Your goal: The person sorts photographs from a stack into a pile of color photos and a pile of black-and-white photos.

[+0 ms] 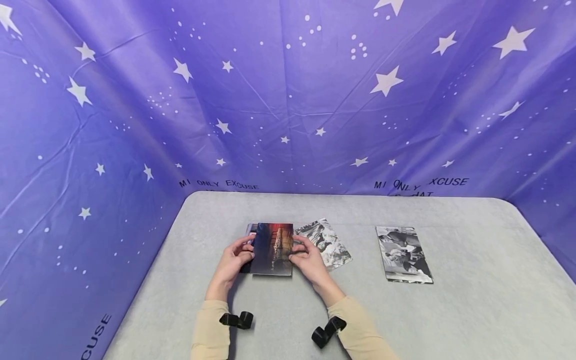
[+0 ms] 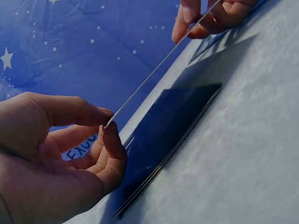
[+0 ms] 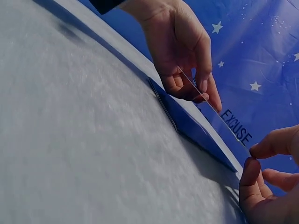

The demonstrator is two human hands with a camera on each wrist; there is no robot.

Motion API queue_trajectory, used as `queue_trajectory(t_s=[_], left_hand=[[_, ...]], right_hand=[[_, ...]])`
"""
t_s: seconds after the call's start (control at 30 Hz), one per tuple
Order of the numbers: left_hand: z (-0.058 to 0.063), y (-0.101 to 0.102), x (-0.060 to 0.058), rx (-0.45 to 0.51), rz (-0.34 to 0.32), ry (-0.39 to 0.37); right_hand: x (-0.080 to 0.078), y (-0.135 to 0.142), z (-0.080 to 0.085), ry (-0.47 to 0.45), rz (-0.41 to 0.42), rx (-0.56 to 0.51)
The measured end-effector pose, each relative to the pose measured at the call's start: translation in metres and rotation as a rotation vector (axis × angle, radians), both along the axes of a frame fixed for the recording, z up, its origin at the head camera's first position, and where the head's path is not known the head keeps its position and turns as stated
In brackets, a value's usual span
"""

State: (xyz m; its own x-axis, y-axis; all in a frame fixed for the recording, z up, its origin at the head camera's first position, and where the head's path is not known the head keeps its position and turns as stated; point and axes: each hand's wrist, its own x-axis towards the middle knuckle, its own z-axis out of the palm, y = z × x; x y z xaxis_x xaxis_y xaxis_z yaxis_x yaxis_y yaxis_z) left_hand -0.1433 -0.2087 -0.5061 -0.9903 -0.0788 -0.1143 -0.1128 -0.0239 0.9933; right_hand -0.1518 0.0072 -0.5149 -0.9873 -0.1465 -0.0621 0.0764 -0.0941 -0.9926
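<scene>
Both hands hold up a color picture card (image 1: pixel 273 250), dark blue at the left and red-orange at the right, with a lit columned building printed sideways. My left hand (image 1: pixel 233 260) pinches its left edge between thumb and fingers. At the opposite edge, my right hand (image 1: pixel 310 260) pinches it the same way. Seen edge-on in the left wrist view, the card is thin and raised over a small pile of dark cards (image 2: pixel 173 123) lying on the table. Behind the right hand lies a black-and-white picture card (image 1: pixel 332 245), tilted and partly covered.
Farther right, a stack of black-and-white picture cards (image 1: pixel 404 254) lies on the grey table (image 1: pixel 477 280). A purple cloth (image 1: pixel 288 100) with white stars hangs behind the table and along its sides. Black straps (image 1: pixel 238 320) sit on both wrists.
</scene>
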Motion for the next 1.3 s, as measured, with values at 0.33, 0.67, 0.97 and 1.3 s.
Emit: queue_trajectory(t_s=[0.33,0.67,0.97,1.3], left_hand=[[0.000,-0.017,-0.005,-0.092,-0.007,-0.026],[0.003,-0.025,-0.008,-0.168,0.001,-0.046],[0.005,-0.032,-0.004,-0.252,0.019,-0.046],[0.005,-0.036,0.002,-0.439,0.100,-0.016]], right_hand=[[0.000,-0.018,-0.001,0.005,0.042,0.001],[-0.003,-0.029,-0.001,0.071,0.033,0.161],[-0.003,-0.034,-0.005,0.100,0.058,0.195],[-0.002,-0.027,-0.006,0.077,0.099,0.175]])
